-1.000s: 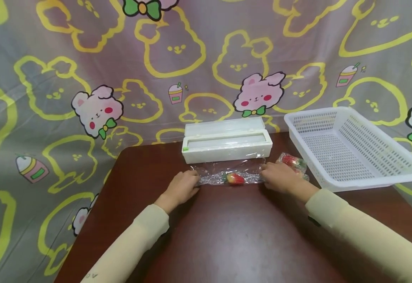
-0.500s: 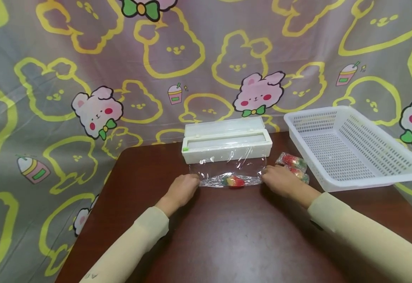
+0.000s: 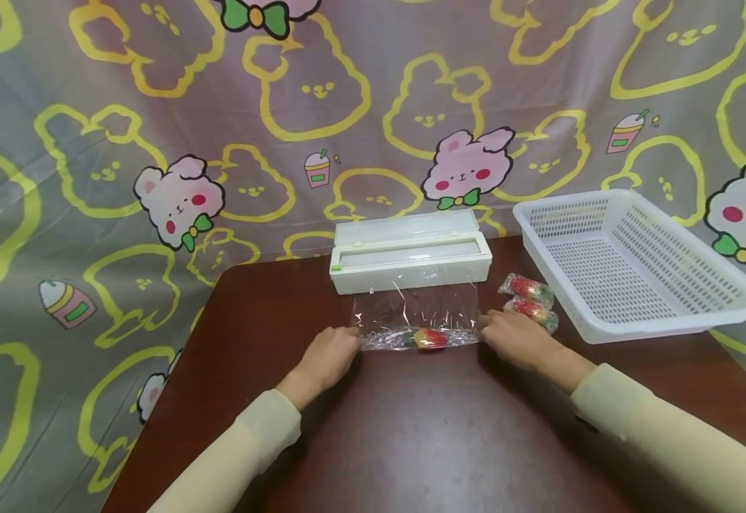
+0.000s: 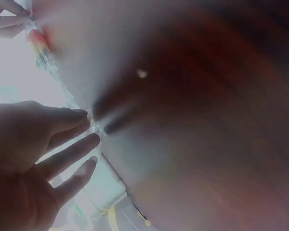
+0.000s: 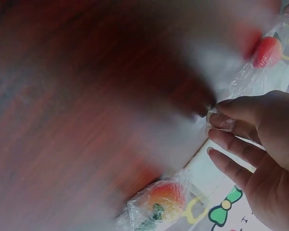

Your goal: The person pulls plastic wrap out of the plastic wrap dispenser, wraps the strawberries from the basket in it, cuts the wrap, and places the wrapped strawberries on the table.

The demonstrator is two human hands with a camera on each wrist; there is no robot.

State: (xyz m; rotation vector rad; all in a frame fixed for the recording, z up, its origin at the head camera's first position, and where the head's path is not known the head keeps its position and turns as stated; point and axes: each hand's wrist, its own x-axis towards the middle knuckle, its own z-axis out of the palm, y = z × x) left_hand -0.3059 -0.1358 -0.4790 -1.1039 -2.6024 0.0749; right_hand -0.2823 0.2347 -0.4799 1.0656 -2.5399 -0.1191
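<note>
A sheet of clear plastic wrap (image 3: pixel 414 306) runs from the white wrap box (image 3: pixel 411 278) toward me. Rolled in its near edge is a red-and-yellow, strawberry-like fruit (image 3: pixel 430 338) with green leaves. My left hand (image 3: pixel 330 353) pinches the twisted left end of the film between thumb and forefinger; the left wrist view shows the other fingers spread loosely. At the opposite end, my right hand (image 3: pixel 516 340) pinches the film the same way. In the right wrist view the fruit (image 5: pixel 268 52) lies between the two hands, under a layer of film.
Two film-wrapped fruits (image 3: pixel 529 288) lie just beyond my right hand, against a white perforated basket (image 3: pixel 674 329) at the right. The wrap box's lid (image 3: pixel 407 226) stands raised at the back, before a patterned curtain (image 3: pixel 373 107). The brown table (image 3: pixel 411 442) extends toward me.
Both hands have moved slightly toward me with the rolled film and fruit. A longer, flatter stretch of wrap now spans from the box, which stays in place.
</note>
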